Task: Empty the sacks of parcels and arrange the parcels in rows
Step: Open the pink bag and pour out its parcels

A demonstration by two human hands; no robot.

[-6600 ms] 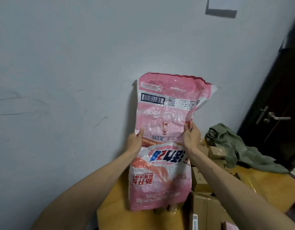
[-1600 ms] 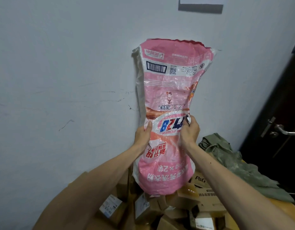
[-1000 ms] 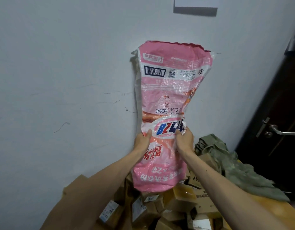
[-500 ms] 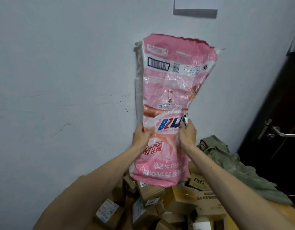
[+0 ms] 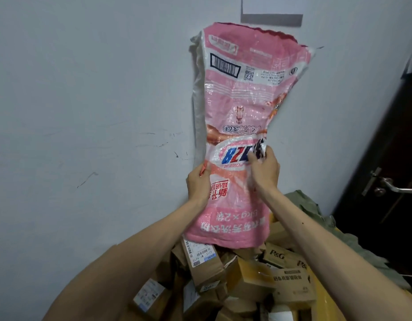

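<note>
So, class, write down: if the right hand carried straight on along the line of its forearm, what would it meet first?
The right hand grips the pink sack, so more of that sack comes first; behind it, probably the wall, though depth is unclear.

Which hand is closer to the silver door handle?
Right. The right hand grips the pink sack on the side nearest the door handle; the left hand holds the opposite edge, farther away.
</note>
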